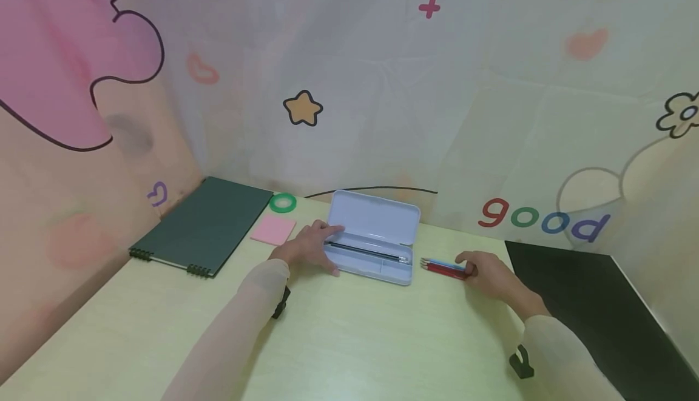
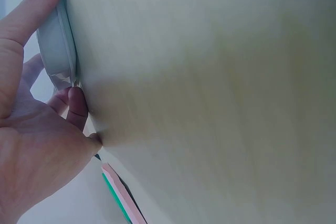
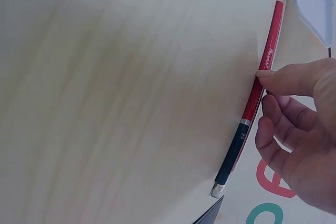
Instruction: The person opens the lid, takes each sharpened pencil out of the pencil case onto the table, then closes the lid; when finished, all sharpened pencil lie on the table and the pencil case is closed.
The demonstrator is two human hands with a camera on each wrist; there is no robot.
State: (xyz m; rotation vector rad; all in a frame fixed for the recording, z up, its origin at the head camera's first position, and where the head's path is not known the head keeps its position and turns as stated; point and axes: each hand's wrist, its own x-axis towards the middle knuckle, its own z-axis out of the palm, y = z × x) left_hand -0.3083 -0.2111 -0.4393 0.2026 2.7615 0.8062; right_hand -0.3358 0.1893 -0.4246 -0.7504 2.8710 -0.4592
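An open pale-blue pencil case (image 1: pixel 374 218) stands near the back of the table, its lid raised against the wall. Inside its tray lies a dark pencil (image 1: pixel 366 251). My left hand (image 1: pixel 308 244) grips the case's left end, thumb at the front corner and fingers toward the lid. Just right of the case, a red pencil (image 1: pixel 445 272) and a light-blue one (image 1: pixel 445 262) lie side by side on the table. My right hand (image 1: pixel 486 275) pinches these pencils near their right part. In the right wrist view the thumb presses the red pencil (image 3: pixel 272 38), its eraser end pointing away from the case.
Left on the table lies a dark green spiral-bound pad (image 1: pixel 210 225). Pink sticky notes (image 1: pixel 273 229) and a green tape roll (image 1: pixel 283 202) sit between it and the case. A black sheet or board (image 1: pixel 590 304) covers the right side. A printed cloth (image 1: pixel 371 116) hangs behind.
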